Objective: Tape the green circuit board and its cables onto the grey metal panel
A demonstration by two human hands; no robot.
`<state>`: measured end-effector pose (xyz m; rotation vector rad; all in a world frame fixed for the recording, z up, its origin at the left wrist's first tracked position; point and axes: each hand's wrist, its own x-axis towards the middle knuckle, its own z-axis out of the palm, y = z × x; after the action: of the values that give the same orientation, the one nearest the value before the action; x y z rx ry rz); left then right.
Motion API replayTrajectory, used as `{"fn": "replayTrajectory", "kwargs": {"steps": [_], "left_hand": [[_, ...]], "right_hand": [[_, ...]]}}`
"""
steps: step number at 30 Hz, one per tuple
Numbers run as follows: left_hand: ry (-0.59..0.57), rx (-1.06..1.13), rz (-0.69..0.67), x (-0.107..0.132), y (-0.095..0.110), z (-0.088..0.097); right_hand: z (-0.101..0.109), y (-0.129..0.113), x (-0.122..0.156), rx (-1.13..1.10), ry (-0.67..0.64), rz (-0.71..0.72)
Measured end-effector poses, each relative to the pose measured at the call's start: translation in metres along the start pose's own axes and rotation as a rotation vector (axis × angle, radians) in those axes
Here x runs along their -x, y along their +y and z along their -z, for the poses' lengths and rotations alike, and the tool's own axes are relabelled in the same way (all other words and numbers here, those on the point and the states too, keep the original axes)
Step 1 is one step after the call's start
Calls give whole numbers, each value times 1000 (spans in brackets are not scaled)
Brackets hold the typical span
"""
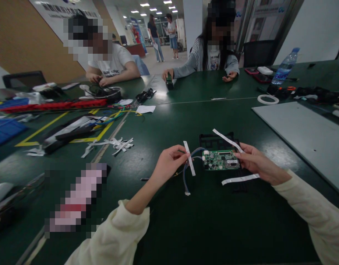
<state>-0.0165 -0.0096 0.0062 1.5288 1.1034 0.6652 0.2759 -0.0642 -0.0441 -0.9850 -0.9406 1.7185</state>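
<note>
A small green circuit board (220, 160) hangs just above the dark green table (186, 221), over a black plastic frame (213, 140). My right hand (254, 163) grips the board's right edge, with two white tape strips (227, 140) sticking out beside its fingers. My left hand (168, 163) pinches a short white tape strip (189, 158) against the blue and white wires (186, 176) that run from the board's left side. Both sleeves are cream coloured.
Loose white tape scraps (114, 144) lie to the left. A grey sheet (302, 136) covers the right of the table, with a tape roll (268, 99) and a water bottle (285, 68) behind it. Two people sit across the table, handling small parts. Red strips (56, 105) lie far left.
</note>
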Motion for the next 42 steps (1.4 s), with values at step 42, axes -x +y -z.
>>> {"fn": "replayTrajectory", "kwargs": {"steps": [42], "left_hand": [[-260,458,396,4,-3,-9]], "right_hand": [[-28,-12,7,175,-129,-68]]}}
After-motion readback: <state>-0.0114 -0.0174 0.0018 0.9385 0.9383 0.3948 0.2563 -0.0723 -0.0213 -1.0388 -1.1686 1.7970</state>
